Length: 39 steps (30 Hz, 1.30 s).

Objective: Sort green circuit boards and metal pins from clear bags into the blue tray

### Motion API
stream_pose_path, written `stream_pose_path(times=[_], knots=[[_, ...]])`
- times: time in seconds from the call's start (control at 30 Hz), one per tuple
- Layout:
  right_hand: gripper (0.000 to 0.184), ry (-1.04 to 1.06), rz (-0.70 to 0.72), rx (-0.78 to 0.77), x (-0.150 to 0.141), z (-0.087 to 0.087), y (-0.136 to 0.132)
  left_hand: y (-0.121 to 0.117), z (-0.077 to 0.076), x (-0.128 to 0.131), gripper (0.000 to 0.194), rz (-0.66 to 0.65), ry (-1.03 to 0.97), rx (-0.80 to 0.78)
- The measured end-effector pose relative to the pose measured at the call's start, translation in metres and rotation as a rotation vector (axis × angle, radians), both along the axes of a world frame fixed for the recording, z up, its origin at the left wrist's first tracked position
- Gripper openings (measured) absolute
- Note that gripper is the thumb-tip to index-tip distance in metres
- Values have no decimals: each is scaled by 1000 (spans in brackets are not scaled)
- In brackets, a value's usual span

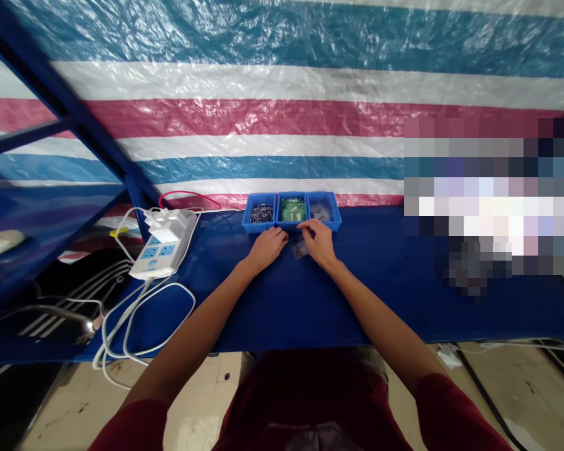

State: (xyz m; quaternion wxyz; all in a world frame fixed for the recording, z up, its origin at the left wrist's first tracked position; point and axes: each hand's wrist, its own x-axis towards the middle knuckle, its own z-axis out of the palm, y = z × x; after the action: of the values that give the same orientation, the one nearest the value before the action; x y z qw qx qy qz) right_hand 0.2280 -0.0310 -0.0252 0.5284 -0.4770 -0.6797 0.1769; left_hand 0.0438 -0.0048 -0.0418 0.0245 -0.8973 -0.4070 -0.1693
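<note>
Three blue bins stand side by side in front of my hands. The left bin (246, 220) has many small dark metal pieces like screws in it, the middle bin (292, 223) green pieces, and the right bin (336, 219) clear plastic pieces. My left hand (267, 246) rests on the table before the left bin, its fingers curled together. My right hand (320, 243) is before the right bin, fingers bent, thumb and index close together. Between them a small clear plastic packet (300, 250) lies by my right hand. What either hand's fingertips hold is too small to make out.
The blue table (291, 307) runs left to right. On its left sit a white power strip (160, 250) with plugs and looped white cables (126, 326). A blue metal frame (98, 144) slants at the left. Striped sheeting (263, 119) hangs behind. A blurred-out area covers the right.
</note>
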Motion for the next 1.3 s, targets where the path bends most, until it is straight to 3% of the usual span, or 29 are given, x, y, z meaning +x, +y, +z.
stream_pose_path(times=[0.2, 0.53, 0.63, 0.77, 0.9, 1.3], knots=[[23, -34, 18, 10, 0, -3, 1, -2, 2, 0, 21, 18, -86, -36], [18, -137, 89, -18, -1, -9, 2, -13, 17, 3, 27, 65, -658, -91], [18, -126, 110, -14, 0, -8, 3, -15, 20, 5, 25, 123, -813, -145], [22, -80, 107, 1, 1, -4, 1, -16, 20, 7, 27, 103, -942, -256], [24, -58, 89, -23, 0, 1, -2, -16, 21, 7, 24, 87, -935, -261], [29, -100, 103, 18, -1, -2, -2, -15, 20, 6, 34, 23, -669, -117]])
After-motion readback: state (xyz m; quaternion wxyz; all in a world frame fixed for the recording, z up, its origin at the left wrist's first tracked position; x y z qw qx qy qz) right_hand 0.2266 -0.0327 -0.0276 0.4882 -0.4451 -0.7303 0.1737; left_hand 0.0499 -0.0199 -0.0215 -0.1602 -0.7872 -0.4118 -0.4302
